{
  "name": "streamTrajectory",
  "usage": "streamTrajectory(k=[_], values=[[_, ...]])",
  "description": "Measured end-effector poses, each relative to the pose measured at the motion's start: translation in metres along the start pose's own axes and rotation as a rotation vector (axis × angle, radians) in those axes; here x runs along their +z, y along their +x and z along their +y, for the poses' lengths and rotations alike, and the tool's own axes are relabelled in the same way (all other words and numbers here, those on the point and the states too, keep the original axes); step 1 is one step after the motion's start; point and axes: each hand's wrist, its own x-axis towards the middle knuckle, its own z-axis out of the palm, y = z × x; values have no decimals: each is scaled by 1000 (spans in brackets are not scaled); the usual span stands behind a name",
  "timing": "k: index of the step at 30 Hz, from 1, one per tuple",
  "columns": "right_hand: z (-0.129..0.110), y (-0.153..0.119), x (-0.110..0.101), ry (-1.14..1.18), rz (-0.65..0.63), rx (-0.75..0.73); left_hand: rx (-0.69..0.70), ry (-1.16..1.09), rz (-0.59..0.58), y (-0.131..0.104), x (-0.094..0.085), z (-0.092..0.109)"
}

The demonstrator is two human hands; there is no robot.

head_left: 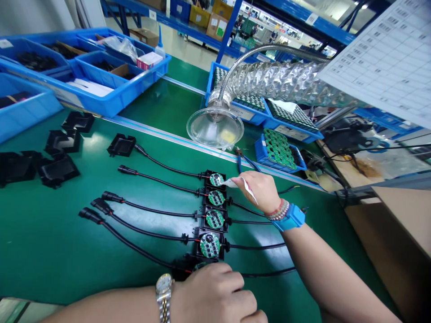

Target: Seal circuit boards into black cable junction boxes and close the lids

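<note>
A row of black plastic housings (223, 225) runs away from me, each holding a round green circuit board (214, 219) with black cables at the sides. At the far end, my right hand (257, 190) pinches a folded white wipe (232, 183), its tip touching the farthest circuit board (216, 180). My left hand (215, 294) is closed at the near end, knuckles up, beside the nearest housing, which it partly covers. Whatever its fingers hold is hidden. Cable connectors (112, 196) lie to the left of the row.
Loose black covers (57, 168) lie at left, below blue parts bins (114, 101). A clear fume hood (215, 130) on a foil duct hangs beyond the row, near blue-handled pliers (239, 161). Further circuit boards fill a blue tray (298, 167). A cardboard box (400, 215) stands at right.
</note>
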Motion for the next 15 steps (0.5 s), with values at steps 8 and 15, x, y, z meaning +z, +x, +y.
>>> streamTrajectory(k=[8,15], values=[[-4,15,11,36,40,16,-2,-2,2,-1,2,-1],[-9,26,15,27,17,0,0,2,2,-2,3,-2]])
